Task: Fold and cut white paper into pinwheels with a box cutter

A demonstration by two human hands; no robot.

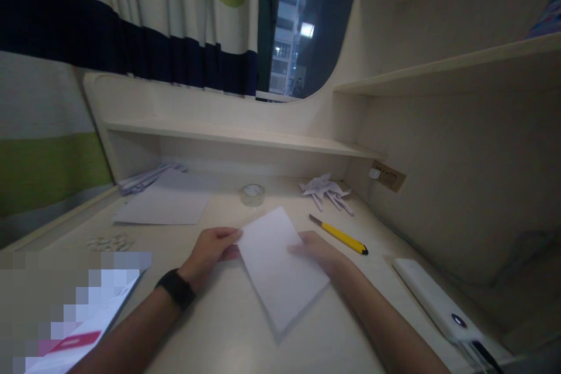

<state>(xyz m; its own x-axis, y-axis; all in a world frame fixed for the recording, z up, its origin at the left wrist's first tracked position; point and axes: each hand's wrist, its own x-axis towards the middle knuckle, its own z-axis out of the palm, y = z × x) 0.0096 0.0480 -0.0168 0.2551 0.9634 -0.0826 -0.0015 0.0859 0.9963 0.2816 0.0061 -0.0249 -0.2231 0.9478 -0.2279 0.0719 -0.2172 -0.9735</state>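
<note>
Grip both hands: left hand (213, 248), right hand (316, 250) on paper (280, 272); cutter (339, 235) near.

We see 1 white sheet of paper (280, 269), folded into a long rectangle, lying flat on the pale desk and turned at a slant. Its far corner points toward the window, its near corner toward us, with both long edges crisp.

White paper (280, 269), yellow-and-black utility knife (339, 235), black wristband (176, 288), and green, white and navy striped curtain (131, 11).
</note>
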